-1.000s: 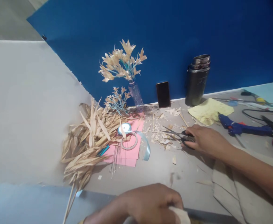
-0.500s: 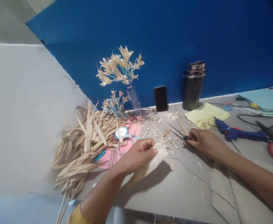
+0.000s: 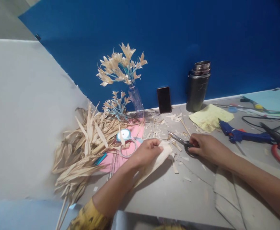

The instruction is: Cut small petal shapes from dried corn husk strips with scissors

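The left hand is clenched around a pale, flat strip of husk, thumb against curled fingers near its upper end, with the back of the hand upward. From there the strip slants toward seven o'clock, partly beneath the wrist. The left forearm, in a yellow patterned sleeve, reaches in from between seven and eight o'clock.

The right hand, at about three o'clock from the left, grasps the dark handles of the scissors, fingers bent and knuckles up, low over the tabletop. The blades point toward ten o'clock, into scattered husk scraps. The bare right forearm comes in from four o'clock.

From the left hand, a heap of dried husks lies at nine o'clock, a ribbon spool at ten, and a clear bottle holding husk flowers at eleven. A phone leans between twelve and one.

From the right hand, a dark flask stands at twelve o'clock, a yellow sheet lies at one, and a blue glue gun near three.
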### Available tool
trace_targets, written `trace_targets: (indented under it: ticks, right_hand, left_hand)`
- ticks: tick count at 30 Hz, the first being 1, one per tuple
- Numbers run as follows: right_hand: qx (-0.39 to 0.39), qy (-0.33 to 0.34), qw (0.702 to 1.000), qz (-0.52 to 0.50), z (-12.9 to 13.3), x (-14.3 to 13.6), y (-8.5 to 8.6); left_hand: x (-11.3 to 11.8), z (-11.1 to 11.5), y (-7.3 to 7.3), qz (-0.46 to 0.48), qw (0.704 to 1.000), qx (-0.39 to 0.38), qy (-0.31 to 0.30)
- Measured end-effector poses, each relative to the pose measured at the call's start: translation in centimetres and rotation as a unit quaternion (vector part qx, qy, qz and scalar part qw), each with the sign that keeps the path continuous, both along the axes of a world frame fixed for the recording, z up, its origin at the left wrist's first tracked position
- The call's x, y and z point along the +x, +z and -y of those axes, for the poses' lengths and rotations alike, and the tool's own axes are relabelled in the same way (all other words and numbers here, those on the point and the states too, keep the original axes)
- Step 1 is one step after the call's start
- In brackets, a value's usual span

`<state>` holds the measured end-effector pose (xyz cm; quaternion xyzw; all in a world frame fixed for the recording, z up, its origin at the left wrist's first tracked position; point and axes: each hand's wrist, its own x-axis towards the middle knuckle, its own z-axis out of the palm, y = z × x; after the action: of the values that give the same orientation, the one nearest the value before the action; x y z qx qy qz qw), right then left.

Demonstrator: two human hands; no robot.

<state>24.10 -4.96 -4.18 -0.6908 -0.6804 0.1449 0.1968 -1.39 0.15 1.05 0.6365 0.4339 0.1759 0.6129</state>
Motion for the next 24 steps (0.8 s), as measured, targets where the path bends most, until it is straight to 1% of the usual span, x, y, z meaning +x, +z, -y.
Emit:
trace_targets:
  ticks: [2, 4, 6, 8, 9, 11, 13, 15, 16, 18, 19, 20, 21, 23, 24]
  right_hand:
    - [-0.002, 0.005, 1.0, 0.004, 0.0, 0.0, -0.1]
    - [0.001, 0.005, 1.0, 0.008, 0.1, -0.1, -0.2]
    - [0.008, 0.003, 1.0, 0.014, 0.2, -0.2, -0.3]
    - [0.016, 0.001, 1.0, 0.02, 0.3, -0.3, -0.2]
    - [0.021, 0.001, 1.0, 0.022, 0.3, -0.3, -0.2]
    - [0.029, -0.001, 0.999, 0.026, 0.4, -0.4, -0.1]
    - [0.039, -0.004, 0.999, 0.028, 0.4, -0.5, 0.1]
    - [0.06, -0.01, 0.998, 0.029, 0.3, -0.6, 0.2]
    - [0.074, -0.013, 0.997, 0.028, 0.3, -0.7, 0.2]
    - [0.102, -0.017, 0.994, 0.026, 0.3, -0.8, 0.3]
    - [0.11, -0.018, 0.993, 0.025, 0.3, -0.8, 0.3]
    - [0.113, -0.019, 0.993, 0.024, 0.3, -0.8, 0.4]
    - [0.113, -0.018, 0.993, 0.023, 0.3, -0.7, 0.5]
    - [0.105, -0.018, 0.994, 0.02, 0.4, -0.6, 0.6]
    - [0.103, -0.019, 0.994, 0.018, 0.4, -0.5, 0.8]
  left_hand:
    - [0.0, -0.5, 0.0, -0.001, 0.999, 0.031, 0.031]
    - [0.4, -0.7, -0.3, -0.035, 0.996, 0.077, 0.024]
    - [1.1, -0.6, -0.6, -0.072, 0.985, 0.153, -0.024]
    - [1.8, 0.1, -0.8, -0.101, 0.963, 0.23, -0.099]
    - [2.0, 0.7, -0.8, -0.116, 0.949, 0.258, -0.138]
    - [2.0, 2.2, -0.5, -0.153, 0.925, 0.283, -0.201]
    - [1.6, 3.5, 0.1, -0.191, 0.908, 0.287, -0.237]
    - [1.3, 3.9, 0.6, -0.22, 0.903, 0.292, -0.223]
    - [1.4, 3.7, 0.8, -0.226, 0.901, 0.306, -0.208]
    - [2.2, 2.3, 0.7, -0.202, 0.895, 0.348, -0.192]
    - [2.8, 1.4, 0.6, -0.179, 0.895, 0.358, -0.199]
    - [3.5, 0.7, 0.3, -0.157, 0.901, 0.353, -0.196]
    - [4.0, 0.1, 0.0, -0.138, 0.916, 0.331, -0.182]
    - [4.4, 0.2, -0.6, -0.076, 0.953, 0.251, -0.15]
    - [4.1, 0.9, -0.9, -0.023, 0.973, 0.194, -0.127]
